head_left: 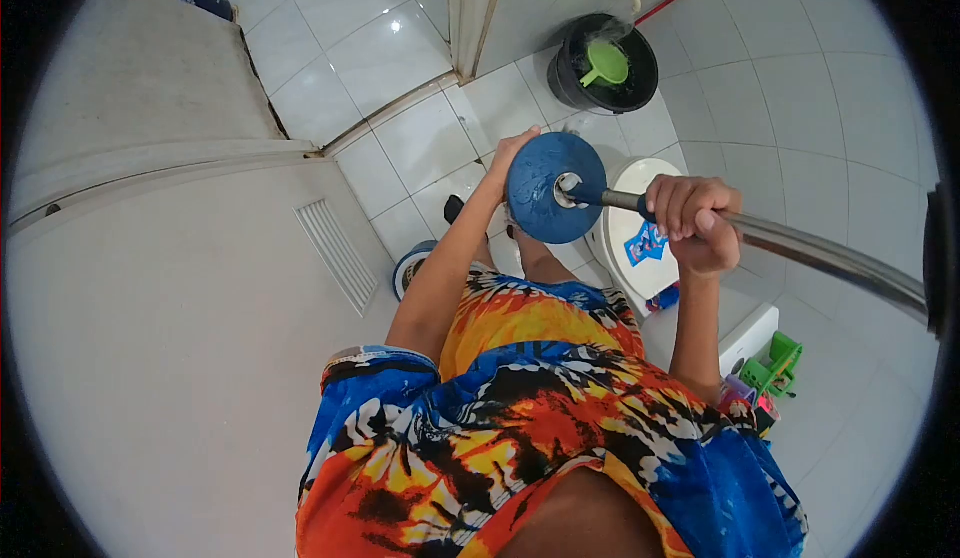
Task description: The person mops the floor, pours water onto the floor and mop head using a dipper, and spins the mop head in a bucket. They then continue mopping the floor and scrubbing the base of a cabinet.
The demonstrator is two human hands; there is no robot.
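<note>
Pole, right hand, clear of door

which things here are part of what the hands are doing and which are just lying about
In hand: blue disc held by left hand; metal pole gripped by right hand.
Lying about: black bucket, green dipper, toilet, green plastic thing.

Short-sleeved tie-dye shirt; blue, orange, yellow, black

Bright even light, fisheye bending, black corners, glare on floor tiles far from the right hand, sheen along its metal pole.
</note>
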